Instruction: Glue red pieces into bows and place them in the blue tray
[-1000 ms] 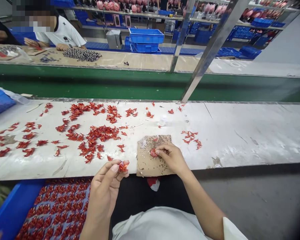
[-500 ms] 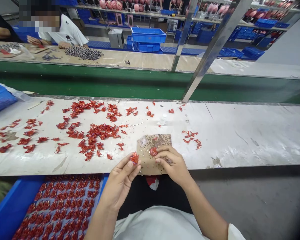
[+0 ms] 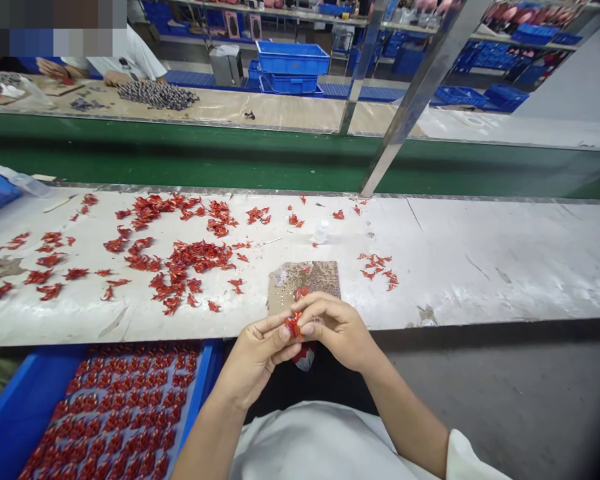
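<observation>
Over the near edge of the worktable my two hands meet at a small red plastic part (image 3: 293,326) with a glossy, pointed shape. My left hand (image 3: 260,353) pinches it between thumb and fingers. My right hand (image 3: 337,328) has its thumb and fingertips closed on the same part from the right; any smaller piece between them is hidden. Just beyond my fingers, a round red thing (image 3: 301,292) rests on a piece of brown cardboard (image 3: 325,273) strewn with tiny specks. Several loose red parts (image 3: 197,257) lie heaped on the table to the left.
Below on the left stands a blue crate (image 3: 30,407) with rows of red parts. A small white bottle (image 3: 321,231) is behind the cardboard, and more red pieces (image 3: 377,262) lie right of it. Metal posts (image 3: 405,110) rise behind the table. Across, a person's hand (image 3: 117,78) is near a dark heap.
My right hand has left the round red thing on the cardboard and come to the red part in my left hand. My left hand has moved right. The view has tilted slightly down.
</observation>
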Demonstrator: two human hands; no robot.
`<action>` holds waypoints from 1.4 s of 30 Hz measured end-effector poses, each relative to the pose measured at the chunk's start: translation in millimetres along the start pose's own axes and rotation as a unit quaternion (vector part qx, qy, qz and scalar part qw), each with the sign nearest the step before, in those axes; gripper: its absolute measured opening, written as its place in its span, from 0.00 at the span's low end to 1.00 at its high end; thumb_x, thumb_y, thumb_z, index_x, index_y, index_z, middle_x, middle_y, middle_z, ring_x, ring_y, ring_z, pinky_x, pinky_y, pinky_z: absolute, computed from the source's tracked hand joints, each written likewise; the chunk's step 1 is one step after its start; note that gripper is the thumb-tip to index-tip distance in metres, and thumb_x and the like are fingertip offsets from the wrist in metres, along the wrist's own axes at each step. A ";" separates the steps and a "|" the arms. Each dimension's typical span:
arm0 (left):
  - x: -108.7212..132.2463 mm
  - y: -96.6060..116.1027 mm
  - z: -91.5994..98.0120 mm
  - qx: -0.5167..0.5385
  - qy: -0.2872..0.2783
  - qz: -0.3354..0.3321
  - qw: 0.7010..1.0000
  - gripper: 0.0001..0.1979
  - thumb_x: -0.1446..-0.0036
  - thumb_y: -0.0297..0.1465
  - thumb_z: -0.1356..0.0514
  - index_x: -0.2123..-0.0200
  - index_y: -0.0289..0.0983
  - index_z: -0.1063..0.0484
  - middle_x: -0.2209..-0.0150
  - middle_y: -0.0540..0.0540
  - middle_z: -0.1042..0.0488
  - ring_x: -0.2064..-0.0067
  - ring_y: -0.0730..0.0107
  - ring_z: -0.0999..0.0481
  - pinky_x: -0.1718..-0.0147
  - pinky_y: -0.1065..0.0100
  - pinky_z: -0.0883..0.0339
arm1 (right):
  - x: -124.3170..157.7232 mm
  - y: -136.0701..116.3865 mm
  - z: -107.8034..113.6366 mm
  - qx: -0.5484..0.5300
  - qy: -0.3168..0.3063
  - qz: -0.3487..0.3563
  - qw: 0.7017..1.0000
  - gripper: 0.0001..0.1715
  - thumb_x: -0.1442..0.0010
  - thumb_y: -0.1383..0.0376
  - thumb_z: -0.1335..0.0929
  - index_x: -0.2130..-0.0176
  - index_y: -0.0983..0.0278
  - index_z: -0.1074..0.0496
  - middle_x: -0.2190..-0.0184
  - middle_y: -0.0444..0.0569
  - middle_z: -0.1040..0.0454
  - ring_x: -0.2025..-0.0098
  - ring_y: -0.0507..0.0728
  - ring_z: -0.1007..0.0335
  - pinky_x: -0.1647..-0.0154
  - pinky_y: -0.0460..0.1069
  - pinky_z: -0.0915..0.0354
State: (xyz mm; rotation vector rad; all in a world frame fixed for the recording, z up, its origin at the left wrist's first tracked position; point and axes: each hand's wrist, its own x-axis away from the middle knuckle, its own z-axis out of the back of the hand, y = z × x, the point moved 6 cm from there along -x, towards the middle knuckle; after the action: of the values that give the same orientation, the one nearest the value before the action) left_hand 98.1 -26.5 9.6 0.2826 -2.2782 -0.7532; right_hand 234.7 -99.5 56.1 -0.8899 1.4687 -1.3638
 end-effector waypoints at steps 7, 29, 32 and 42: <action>-1.6 -6.5 -1.9 0.009 -0.003 0.007 1.000 0.21 0.57 0.34 0.22 0.57 0.35 0.16 0.62 0.42 0.16 0.64 0.70 0.17 0.63 0.74 0.21 | 4.5 9.8 -0.7 -0.015 0.012 -0.002 1.000 0.04 0.37 0.60 0.26 0.63 0.58 0.20 0.55 0.49 0.24 0.52 0.57 0.26 0.47 0.54 0.29; 80.6 -21.9 126.7 -0.008 0.182 -0.121 0.976 0.26 0.48 0.36 0.26 0.46 0.33 0.21 0.52 0.33 0.19 0.56 0.57 0.17 0.55 0.62 0.22 | 31.7 65.1 -93.2 0.039 -0.108 -0.014 0.993 0.23 0.34 0.62 0.28 0.41 0.51 0.30 0.46 0.52 0.29 0.49 0.60 0.27 0.46 0.57 0.29; 178.7 -47.0 249.1 0.047 0.478 -0.203 0.853 0.22 0.49 0.31 0.26 0.51 0.30 0.20 0.53 0.33 0.19 0.56 0.54 0.17 0.52 0.57 0.22 | 42.1 79.6 -115.3 0.026 -0.135 -0.057 0.989 0.26 0.33 0.60 0.30 0.38 0.53 0.34 0.45 0.53 0.29 0.51 0.59 0.25 0.45 0.56 0.28; 361.0 -204.3 487.2 0.128 0.803 -0.096 0.574 0.09 0.36 0.31 0.36 0.55 0.32 0.26 0.59 0.45 0.23 0.61 0.67 0.22 0.61 0.62 0.23 | 56.0 94.7 -164.6 0.187 -0.276 -0.041 0.942 0.17 0.31 0.57 0.32 0.44 0.55 0.28 0.55 0.48 0.23 0.56 0.56 0.22 0.53 0.49 0.25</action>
State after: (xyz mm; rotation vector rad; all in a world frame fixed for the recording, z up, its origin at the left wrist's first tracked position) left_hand -502.2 -122.9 -190.1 0.8931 -0.5185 -0.0022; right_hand 68.5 -85.6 -50.4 -0.9857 0.7222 -1.2578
